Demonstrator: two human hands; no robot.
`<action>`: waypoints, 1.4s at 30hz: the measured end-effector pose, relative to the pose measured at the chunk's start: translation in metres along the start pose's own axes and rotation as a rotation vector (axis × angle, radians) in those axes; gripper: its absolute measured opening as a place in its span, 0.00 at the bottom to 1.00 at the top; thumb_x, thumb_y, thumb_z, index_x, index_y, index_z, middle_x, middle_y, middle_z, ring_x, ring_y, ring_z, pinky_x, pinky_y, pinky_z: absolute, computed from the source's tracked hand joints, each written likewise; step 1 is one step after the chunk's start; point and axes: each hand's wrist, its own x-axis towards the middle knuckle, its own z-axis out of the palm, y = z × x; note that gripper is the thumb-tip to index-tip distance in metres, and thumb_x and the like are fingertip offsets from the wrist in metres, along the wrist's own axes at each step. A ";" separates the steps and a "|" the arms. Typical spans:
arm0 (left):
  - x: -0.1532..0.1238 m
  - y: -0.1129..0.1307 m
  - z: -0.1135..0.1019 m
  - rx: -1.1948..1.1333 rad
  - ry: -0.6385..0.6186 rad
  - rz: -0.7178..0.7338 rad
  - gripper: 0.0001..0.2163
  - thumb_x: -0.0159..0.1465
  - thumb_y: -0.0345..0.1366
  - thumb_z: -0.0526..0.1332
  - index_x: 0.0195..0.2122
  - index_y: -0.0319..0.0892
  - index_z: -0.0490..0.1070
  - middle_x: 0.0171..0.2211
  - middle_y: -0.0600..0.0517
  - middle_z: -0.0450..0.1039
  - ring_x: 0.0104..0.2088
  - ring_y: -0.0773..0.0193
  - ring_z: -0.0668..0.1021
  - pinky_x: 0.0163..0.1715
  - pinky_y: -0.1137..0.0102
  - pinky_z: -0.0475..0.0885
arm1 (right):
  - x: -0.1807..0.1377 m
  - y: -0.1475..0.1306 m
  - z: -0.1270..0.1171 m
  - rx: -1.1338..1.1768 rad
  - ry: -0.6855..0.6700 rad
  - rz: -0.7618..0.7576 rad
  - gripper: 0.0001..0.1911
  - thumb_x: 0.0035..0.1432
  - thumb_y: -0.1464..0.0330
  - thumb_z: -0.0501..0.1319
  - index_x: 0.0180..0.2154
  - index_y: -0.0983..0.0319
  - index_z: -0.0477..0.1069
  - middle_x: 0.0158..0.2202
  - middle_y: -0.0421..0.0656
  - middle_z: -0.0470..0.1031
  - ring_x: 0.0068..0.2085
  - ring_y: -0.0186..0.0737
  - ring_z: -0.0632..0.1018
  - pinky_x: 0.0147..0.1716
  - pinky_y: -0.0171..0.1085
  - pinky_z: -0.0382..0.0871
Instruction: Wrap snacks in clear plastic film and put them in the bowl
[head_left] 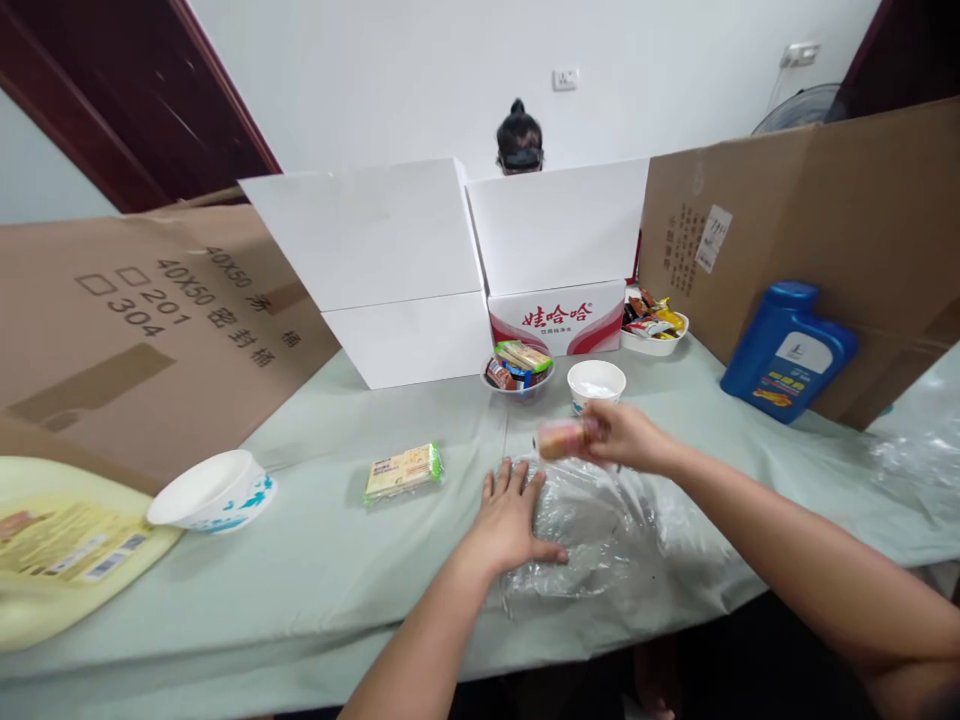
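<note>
My left hand (pixel 510 520) lies flat with fingers spread on a clear plastic bag (pixel 600 530) spread on the pale green table cover. Just above the bag's far edge, my right hand (pixel 626 436) is closed on a small wrapped snack (pixel 564 438), pinkish and blurred. A green-and-yellow wrapped cracker pack (pixel 403 471) lies on the cover to the left of my left hand.
A glass bowl of snacks (pixel 519 372), a white paper cup (pixel 595 384) and a white dish of snacks (pixel 654 322) stand behind. A tipped paper bowl (pixel 211 491) lies left, a blue jug (pixel 787 350) right. Cardboard and white boxes wall the table; a person's head shows behind.
</note>
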 end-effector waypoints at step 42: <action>0.001 -0.009 -0.002 0.038 -0.024 0.042 0.41 0.51 0.52 0.69 0.65 0.49 0.57 0.70 0.46 0.45 0.69 0.42 0.45 0.65 0.48 0.46 | -0.039 0.027 0.044 -0.443 -0.122 -0.020 0.32 0.65 0.51 0.50 0.62 0.65 0.63 0.59 0.54 0.69 0.56 0.55 0.69 0.53 0.50 0.61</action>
